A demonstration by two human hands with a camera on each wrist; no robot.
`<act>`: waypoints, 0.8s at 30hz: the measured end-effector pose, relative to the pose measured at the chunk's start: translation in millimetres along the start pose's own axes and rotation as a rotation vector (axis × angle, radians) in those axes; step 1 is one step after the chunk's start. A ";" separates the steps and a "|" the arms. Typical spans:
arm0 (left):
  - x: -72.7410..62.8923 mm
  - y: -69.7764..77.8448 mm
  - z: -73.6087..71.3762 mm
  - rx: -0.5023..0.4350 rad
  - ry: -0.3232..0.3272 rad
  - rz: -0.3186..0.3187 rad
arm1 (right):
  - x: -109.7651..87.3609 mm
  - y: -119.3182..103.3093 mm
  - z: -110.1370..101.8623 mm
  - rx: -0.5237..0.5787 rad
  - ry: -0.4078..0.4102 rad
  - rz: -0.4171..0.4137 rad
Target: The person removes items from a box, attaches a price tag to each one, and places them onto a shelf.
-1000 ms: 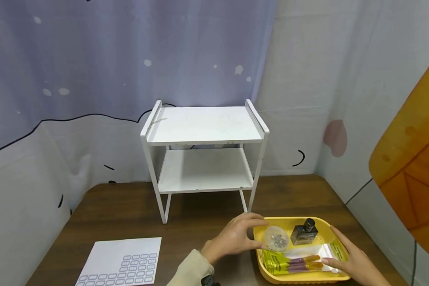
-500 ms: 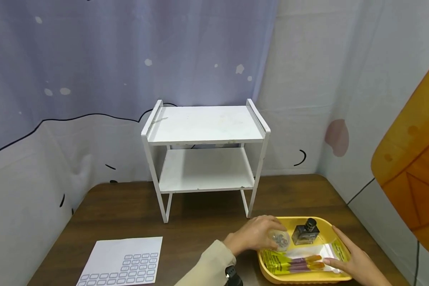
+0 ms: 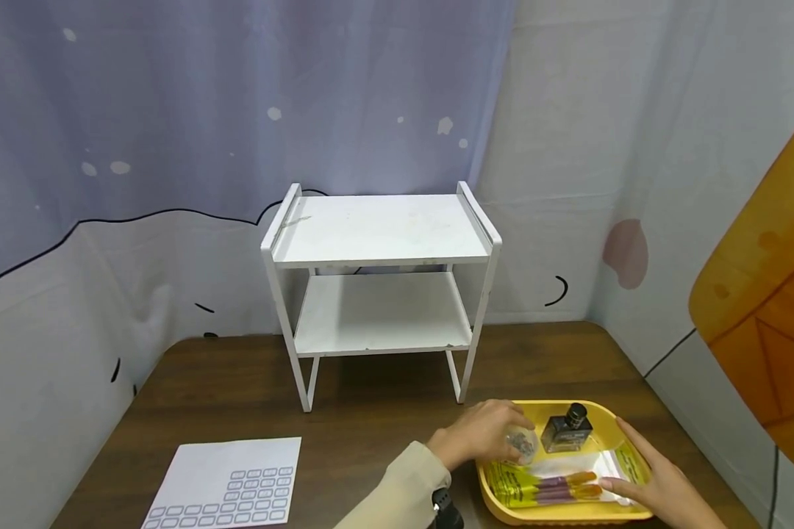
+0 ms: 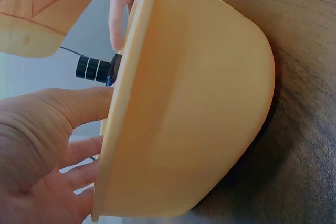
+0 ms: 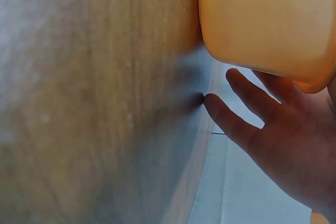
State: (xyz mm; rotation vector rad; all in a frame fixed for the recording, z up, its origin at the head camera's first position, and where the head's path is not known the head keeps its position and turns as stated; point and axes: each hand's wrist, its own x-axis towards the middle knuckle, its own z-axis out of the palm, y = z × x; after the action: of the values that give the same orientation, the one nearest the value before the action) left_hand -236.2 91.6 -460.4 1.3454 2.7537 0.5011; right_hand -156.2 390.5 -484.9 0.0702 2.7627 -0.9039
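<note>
My left hand (image 3: 484,433) reaches over the left rim of a yellow plastic basket (image 3: 562,516), thumb and fingers around a clear round container (image 3: 526,445) with small silvery pieces inside. The left wrist view hides its fingertips behind the basket wall. My right hand (image 3: 664,481) rests at the basket's right side, thumb inside and other fingers outside. Its fingers (image 5: 239,124) look spread and mostly straight beside the outer wall in the right wrist view. A dark square glass bottle with a black cap (image 3: 567,432) and a yellow-green package of purple-handled brushes (image 3: 562,488) also lie in the basket.
Behind the hands, a white two-tier shelf (image 3: 380,312) stands on the brown wooden table (image 3: 364,441). At the left front lies a white sheet printed with small boxes (image 3: 228,481). Patterned curtains (image 3: 384,95) hang around the table's back and sides.
My left hand has moved right, further over the basket, and its fingers have closed around the clear round container. The right hand has stayed at the basket's right side.
</note>
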 end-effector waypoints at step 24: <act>3.6 2.9 2.7 -0.015 -0.033 -0.064 | 0.6 1.6 0.1 -0.008 -0.014 -0.010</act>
State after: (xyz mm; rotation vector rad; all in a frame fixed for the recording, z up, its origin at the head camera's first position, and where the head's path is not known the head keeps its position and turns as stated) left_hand -235.8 96.8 -461.7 1.2463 2.7511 0.4898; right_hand -156.5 391.8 -486.1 0.0488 2.7559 -0.8930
